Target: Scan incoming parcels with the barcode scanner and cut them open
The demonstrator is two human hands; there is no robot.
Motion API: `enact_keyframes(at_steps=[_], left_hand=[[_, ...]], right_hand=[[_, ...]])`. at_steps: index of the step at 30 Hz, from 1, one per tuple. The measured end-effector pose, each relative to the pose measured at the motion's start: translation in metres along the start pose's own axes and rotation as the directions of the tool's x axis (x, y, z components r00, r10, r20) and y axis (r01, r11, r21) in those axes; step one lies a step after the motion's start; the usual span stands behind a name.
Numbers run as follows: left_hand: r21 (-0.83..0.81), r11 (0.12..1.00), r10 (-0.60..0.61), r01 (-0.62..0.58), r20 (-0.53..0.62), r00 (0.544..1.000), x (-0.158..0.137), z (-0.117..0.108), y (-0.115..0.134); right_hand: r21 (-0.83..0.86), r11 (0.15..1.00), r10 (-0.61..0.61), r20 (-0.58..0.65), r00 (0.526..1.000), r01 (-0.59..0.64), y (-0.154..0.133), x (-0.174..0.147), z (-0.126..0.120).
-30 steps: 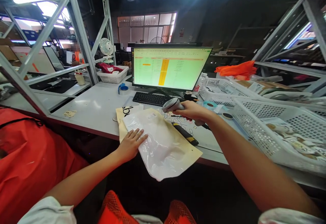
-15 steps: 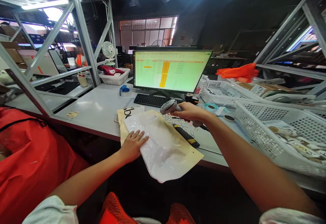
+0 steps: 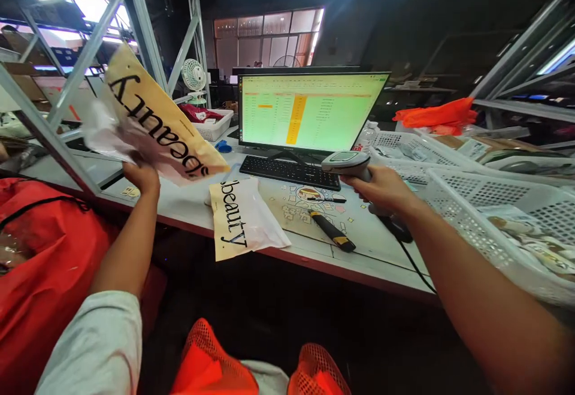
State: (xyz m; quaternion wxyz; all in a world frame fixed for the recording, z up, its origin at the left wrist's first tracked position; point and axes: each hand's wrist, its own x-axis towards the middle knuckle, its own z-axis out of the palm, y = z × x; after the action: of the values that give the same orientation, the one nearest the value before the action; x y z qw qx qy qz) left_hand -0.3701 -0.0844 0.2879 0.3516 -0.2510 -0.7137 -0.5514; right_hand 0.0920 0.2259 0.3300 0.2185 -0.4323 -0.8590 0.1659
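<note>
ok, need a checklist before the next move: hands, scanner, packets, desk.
1. Left hand has the upper packet: ok, held above the desk.
2. Right hand grips the scanner: ok.
3. Scanner cable free of snags: cannot tell, partly hidden.
4. Lower packet wholly on the desk: not ok, near corner overhangs.
5. Black-and-yellow tool apart from lower packet: ok.
</note>
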Motion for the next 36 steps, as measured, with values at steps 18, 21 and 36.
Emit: enact_keyframes(at_steps=[18, 21, 36], left_hand=[[-0.004, 0.831, 0.139, -0.556, 0.97, 0.2, -0.174, 0.002, -0.021], [0.004, 0.851, 0.205, -0.525, 0.917, 0.341, -0.186, 0.011, -0.009], [0.017, 0.994, 0.077, -0.111, 0.619, 0.782, -0.087, 0.07, 0.093]], right_hand=[[-0.032, 0.999, 0.005, 0.168, 0.986, 0.001, -0.007, -0.017, 0.03], [-0.034, 0.999, 0.017, 0.156, 0.988, -0.012, -0.01, -0.018, 0.032], [0.082, 0.997, -0.008, -0.008, 1.0, 0.009, -0.015, -0.067, -0.02]])
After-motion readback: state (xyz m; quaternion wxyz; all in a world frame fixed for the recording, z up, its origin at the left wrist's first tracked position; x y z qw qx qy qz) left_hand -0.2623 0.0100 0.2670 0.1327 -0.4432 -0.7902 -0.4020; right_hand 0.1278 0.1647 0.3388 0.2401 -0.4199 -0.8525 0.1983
